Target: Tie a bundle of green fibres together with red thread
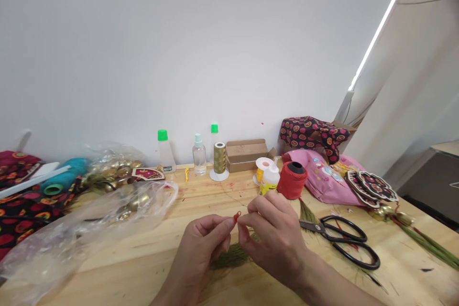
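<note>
My left hand (202,251) and my right hand (274,236) meet above the wooden table (143,248), fingertips pinched together on a small red thread loop (237,216). Under and between the hands lies a green tassel (231,258) of thin strands. A red thread spool (292,180) stands just beyond my right hand, with a small yellow-labelled glue bottle (268,180) beside it. Black scissors (344,241) lie to the right of my right hand.
A clear plastic bag (82,229) with gold bells sprawls at left, near a teal spool (62,179) and patterned fabric (21,205). Bottles (166,153), a gold spool (219,158) and a cardboard box (247,154) line the wall. A pink bag (322,179) and ornaments (373,186) sit right.
</note>
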Demonstrator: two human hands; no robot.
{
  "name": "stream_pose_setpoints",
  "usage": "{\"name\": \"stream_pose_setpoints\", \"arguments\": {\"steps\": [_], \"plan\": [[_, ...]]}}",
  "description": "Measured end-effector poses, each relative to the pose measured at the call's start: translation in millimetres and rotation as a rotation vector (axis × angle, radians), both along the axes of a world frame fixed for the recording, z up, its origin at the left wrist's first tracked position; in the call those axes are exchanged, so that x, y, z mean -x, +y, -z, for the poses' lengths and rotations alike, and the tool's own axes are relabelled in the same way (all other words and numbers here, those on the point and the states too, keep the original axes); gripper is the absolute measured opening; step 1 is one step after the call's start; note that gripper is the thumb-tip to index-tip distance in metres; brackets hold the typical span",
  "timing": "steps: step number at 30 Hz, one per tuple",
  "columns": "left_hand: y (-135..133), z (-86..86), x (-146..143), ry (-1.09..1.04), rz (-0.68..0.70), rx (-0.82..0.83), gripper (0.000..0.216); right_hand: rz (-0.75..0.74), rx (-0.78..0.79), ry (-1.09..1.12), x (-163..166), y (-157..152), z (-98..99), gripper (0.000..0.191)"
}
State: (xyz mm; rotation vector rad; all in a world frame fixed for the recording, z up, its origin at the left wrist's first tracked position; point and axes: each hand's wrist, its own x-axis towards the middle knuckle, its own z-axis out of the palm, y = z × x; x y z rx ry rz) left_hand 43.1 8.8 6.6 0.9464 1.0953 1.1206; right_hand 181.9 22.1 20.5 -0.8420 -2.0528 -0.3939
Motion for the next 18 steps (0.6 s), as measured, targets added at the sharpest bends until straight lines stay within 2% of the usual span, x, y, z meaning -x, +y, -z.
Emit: {"name": "stream_pose_setpoints", "arguments": {"steps": [18], "plan": [[0.8,0.1,1.3,0.034,-0.011,0.002,0.028,-0.043,0.03,0.041,0.2,0.2,-1.7,0.017]]}}
